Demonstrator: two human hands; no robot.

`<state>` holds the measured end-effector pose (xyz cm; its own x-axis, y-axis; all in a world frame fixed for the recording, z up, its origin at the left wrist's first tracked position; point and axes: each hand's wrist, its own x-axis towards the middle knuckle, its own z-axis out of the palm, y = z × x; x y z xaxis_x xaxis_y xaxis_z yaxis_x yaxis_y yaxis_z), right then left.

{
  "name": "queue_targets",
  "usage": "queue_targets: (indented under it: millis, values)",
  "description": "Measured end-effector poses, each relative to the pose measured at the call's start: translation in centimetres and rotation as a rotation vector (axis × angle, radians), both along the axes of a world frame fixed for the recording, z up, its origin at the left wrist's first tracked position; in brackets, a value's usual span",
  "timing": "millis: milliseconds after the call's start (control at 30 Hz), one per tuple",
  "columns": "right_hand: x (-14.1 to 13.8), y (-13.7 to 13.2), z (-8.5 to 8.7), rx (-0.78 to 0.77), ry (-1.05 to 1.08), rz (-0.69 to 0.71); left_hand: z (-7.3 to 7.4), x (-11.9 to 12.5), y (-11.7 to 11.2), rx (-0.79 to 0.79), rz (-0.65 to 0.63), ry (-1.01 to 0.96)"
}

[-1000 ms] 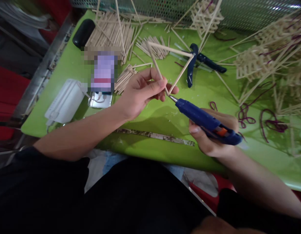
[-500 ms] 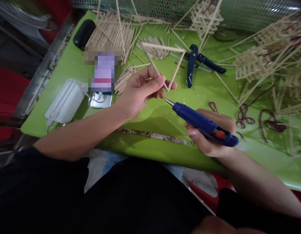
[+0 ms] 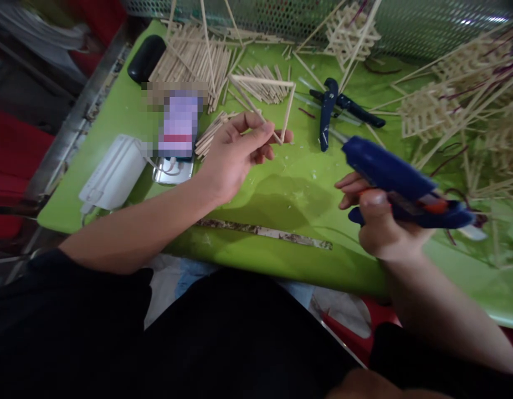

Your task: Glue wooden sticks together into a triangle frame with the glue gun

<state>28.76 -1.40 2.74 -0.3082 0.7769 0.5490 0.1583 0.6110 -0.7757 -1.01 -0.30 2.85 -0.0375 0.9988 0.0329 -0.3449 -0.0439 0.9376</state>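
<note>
Between thumb and fingers, my left hand point(image 3: 235, 152) pinches a triangular frame of thin wooden sticks point(image 3: 262, 81) near its lower corner, above the table. My right hand point(image 3: 383, 221) is wrapped round a blue hot glue gun point(image 3: 389, 166), its nozzle pointing up and left. A wide gap separates the nozzle from the frame. Behind the frame lies a small pile of short sticks point(image 3: 267, 83). Dark blue cutters point(image 3: 330, 113) rest on the green table point(image 3: 290, 188), just beyond the glue gun's nozzle.
A large pile of sticks point(image 3: 190, 61) lies at the back left, beside a black case point(image 3: 146, 58). A phone point(image 3: 177, 124) and a white power bank point(image 3: 113, 172) with a cable are nearer. Stick-built structures point(image 3: 431, 108) with purple cord crowd the right side.
My right hand has drawn the glue gun away from the frame, to the right and slightly up. My left hand has shifted the frame slightly left.
</note>
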Motion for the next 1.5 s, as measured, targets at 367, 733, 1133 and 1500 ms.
queue_targets:
  millis: [367,733,1133,1500]
  values:
    - [5.2,10.7,-2.3,-0.154,0.421,-0.395,-1.4,-0.3,0.4,0.146,0.026,0.082]
    - [5.1,12.5,-2.4,-0.806,-0.188,-0.449,-1.9,-0.1,0.5,0.311,0.072,0.258]
    - [5.1,9.3,1.9,-0.308,-1.098,-0.854,-4.7,-0.6,2.4,0.599,0.030,0.372]
    - [-2.4,2.0,-2.5,-0.041,-0.973,-0.023,-4.4,-0.3,1.7,0.567,-0.026,0.305]
